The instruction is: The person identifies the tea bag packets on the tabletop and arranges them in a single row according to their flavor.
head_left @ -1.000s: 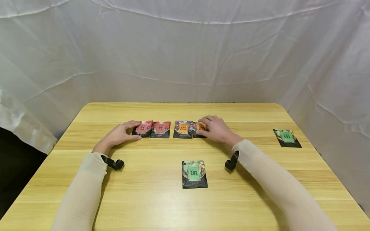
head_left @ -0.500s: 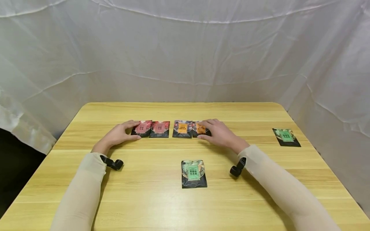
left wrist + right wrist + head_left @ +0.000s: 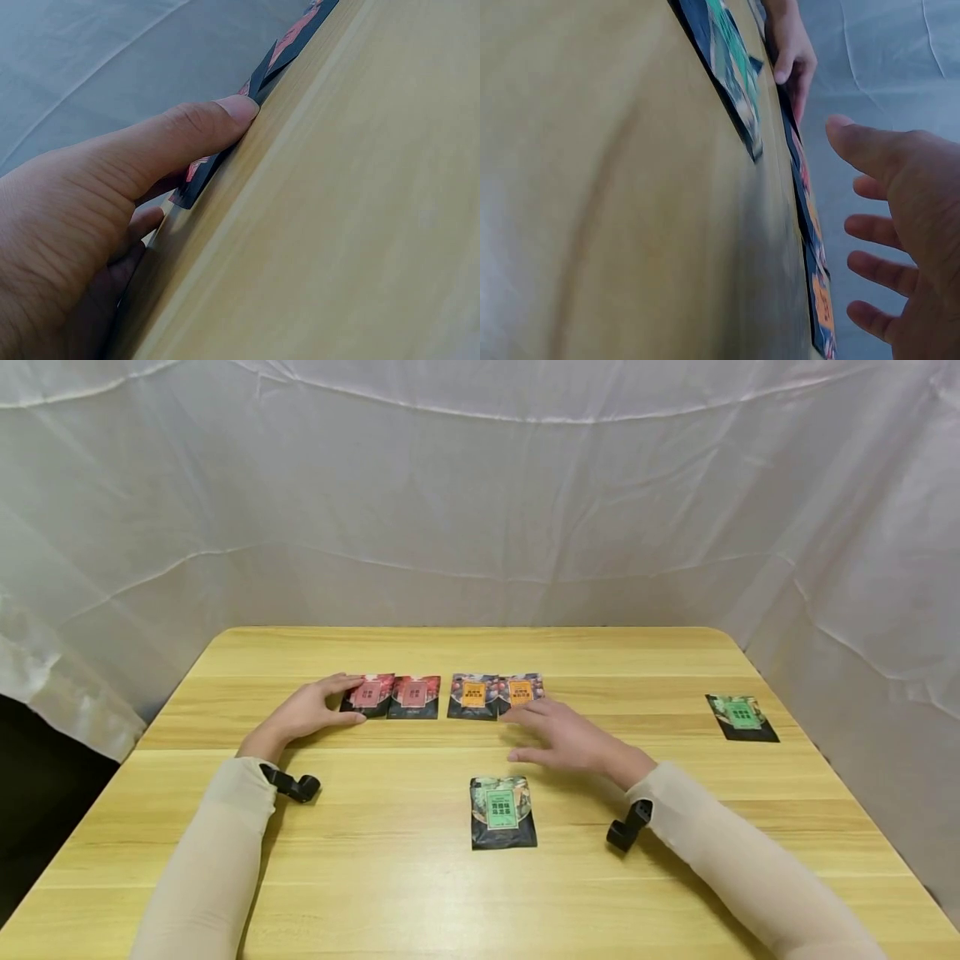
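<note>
On the wooden worktop [image 3: 420,893] a row of four small packets lies flat, and the leftmost red packet [image 3: 369,694] serves as the landmark. The left hand [image 3: 307,713] rests on the worktop at this packet's left edge, fingers fairly straight over its far corner and the thumb [image 3: 187,139] pressed flat against its near edge; the left wrist view shows the thumb touching the packet's dark border without curling round it. Just right of that packet, touching or nearly so, lies a second red packet [image 3: 414,696]. Further right, past a narrow gap, sit two orange packets side by side: the nearer orange packet [image 3: 474,696] and the far orange packet [image 3: 521,692]. The right hand [image 3: 567,739] hovers over the worktop right of the red packet and nearer the person than the row, fingers spread and relaxed, holding nothing; its fingertips point toward the far orange packet but stand apart from it, as the right wrist view confirms with the open palm [image 3: 911,225] clear of the packets. A green packet [image 3: 502,811] lies alone, closer to the person and right of the landmark, just beside the right hand. Another green packet [image 3: 741,717] lies well apart, far to the right.
</note>
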### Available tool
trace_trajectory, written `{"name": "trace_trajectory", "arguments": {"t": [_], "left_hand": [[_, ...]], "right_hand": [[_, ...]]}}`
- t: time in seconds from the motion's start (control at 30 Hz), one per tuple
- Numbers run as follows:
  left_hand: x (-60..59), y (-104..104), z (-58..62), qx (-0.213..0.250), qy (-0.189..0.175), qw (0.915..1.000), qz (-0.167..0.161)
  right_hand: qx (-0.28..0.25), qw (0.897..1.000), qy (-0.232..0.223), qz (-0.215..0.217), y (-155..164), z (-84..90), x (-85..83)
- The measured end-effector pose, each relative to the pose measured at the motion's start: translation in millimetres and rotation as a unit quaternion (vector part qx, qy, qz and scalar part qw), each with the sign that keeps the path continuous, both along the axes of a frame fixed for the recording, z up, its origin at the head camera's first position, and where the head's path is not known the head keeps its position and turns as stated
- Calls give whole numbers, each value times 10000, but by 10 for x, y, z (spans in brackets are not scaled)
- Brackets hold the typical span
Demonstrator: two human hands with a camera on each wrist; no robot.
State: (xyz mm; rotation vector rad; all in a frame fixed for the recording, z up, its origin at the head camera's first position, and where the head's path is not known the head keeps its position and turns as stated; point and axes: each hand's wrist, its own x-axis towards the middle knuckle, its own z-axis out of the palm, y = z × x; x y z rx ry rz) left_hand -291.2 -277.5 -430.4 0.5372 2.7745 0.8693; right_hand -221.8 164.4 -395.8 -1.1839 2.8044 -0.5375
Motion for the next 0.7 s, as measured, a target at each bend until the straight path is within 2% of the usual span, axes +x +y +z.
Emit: {"name": "trace_trajectory", "arguments": {"t": [0.37, 0.7], "left_hand": [[9, -1, 4, 26, -61, 10000, 43], [8, 7, 14, 32, -88, 9999, 40]], "right_hand": [[137, 9953, -543, 787, -82, -22, 252], [170, 9867, -861, 1372, -143, -20, 371]]}}
